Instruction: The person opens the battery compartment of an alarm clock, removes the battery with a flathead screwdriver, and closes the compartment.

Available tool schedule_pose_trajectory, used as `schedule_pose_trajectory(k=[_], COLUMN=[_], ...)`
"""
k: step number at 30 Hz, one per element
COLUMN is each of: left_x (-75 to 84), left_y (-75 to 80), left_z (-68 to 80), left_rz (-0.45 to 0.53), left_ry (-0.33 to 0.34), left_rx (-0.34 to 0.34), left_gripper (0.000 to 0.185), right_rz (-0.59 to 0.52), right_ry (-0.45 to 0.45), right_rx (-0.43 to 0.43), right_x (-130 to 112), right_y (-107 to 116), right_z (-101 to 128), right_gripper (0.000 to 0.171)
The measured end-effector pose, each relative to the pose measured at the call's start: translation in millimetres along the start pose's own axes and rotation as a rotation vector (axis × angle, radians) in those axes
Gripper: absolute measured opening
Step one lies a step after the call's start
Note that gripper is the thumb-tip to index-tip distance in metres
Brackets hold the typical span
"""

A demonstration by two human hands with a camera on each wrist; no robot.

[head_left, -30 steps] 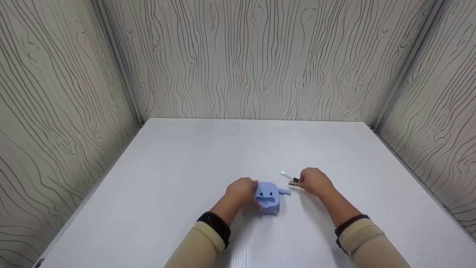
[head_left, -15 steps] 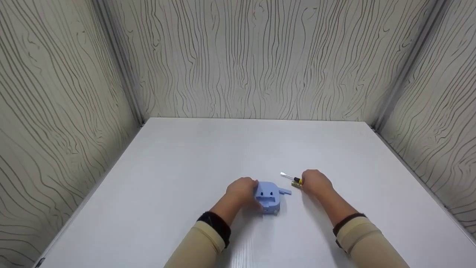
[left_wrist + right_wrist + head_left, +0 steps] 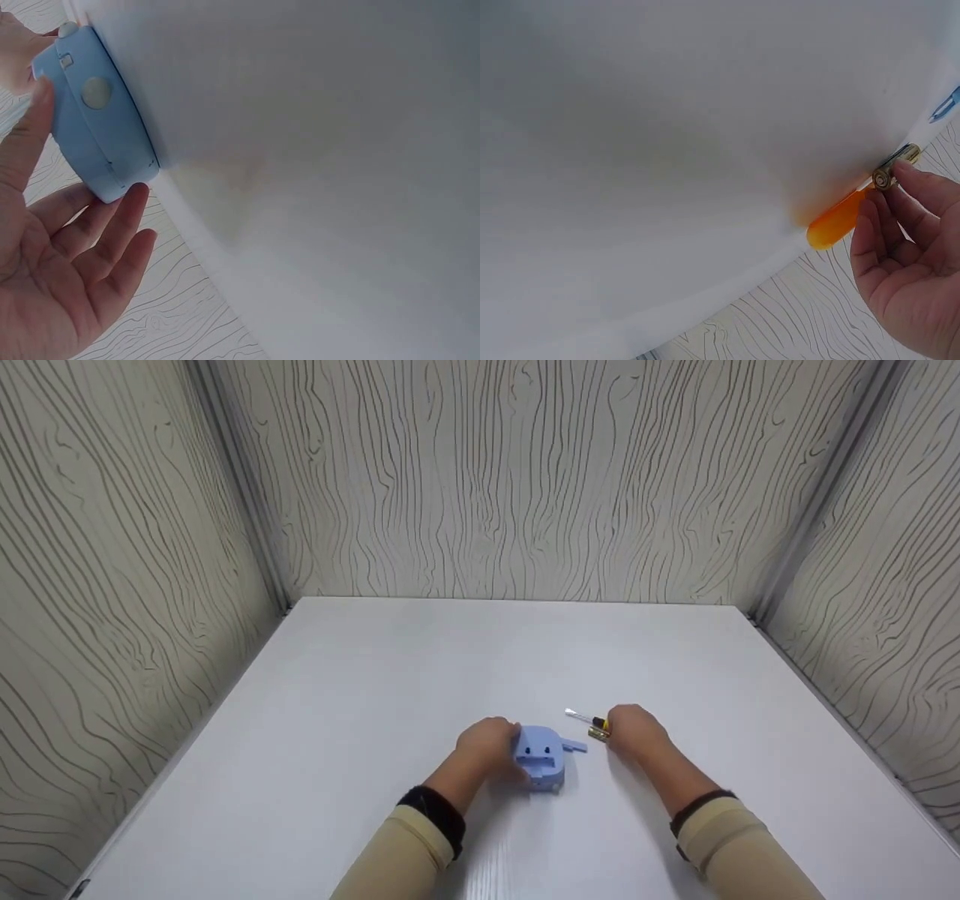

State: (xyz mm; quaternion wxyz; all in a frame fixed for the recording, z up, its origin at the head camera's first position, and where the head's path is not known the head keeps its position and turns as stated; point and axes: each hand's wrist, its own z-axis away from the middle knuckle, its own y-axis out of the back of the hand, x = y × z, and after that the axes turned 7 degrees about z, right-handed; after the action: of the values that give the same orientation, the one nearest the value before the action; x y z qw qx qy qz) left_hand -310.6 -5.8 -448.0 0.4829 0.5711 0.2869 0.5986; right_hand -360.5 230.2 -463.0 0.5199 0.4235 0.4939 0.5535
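Observation:
A blue rounded plastic device (image 3: 541, 757) with an open recess in its top face sits on the table. My left hand (image 3: 486, 746) grips its left side, and the left wrist view shows the thumb on one side of the blue casing (image 3: 105, 120) and fingertips at the other. To the right, my right hand (image 3: 636, 729) pinches a gold battery (image 3: 900, 166) between thumb and fingers, low over the table. Right beside the battery lies a screwdriver (image 3: 581, 715), its orange handle (image 3: 836, 221) partly behind the fingers in the right wrist view.
A thin blue plastic piece (image 3: 574, 745) lies between the device and my right hand. The white tabletop (image 3: 390, 660) stretches back to wood-grain patterned panels (image 3: 480, 480), with more panels at both sides.
My right hand has shifted slightly down with the battery, showing more of the screwdriver's handle; the screwdriver's tip has moved slightly left. The left hand and the blue device have stayed put.

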Motion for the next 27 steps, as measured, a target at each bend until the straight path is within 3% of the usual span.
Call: schedule_pose_trajectory(k=[10, 15, 27], left_x=[1.7, 0.0, -0.7], left_y=[1.1, -0.8, -1.4], left_z=[1.1, 0.2, -3.1], left_rz=[0.001, -0.04, 0.007], left_ry=[0.003, -0.03, 0.014], left_rx=[0.002, 0.015, -0.017], left_gripper=[0.086, 0.082, 0.085], right_rz=[0.034, 0.036, 0.084], right_ry=[0.073, 0.101, 0.226], right_rx=[0.089, 0.103, 0.093], right_x=[-8.4, -18.7, -41.9], right_y=[4.2, 5.2, 3.7], right_z=[0.6, -0.2, 5.8], right_gripper=[0.011, 0.013, 0.026])
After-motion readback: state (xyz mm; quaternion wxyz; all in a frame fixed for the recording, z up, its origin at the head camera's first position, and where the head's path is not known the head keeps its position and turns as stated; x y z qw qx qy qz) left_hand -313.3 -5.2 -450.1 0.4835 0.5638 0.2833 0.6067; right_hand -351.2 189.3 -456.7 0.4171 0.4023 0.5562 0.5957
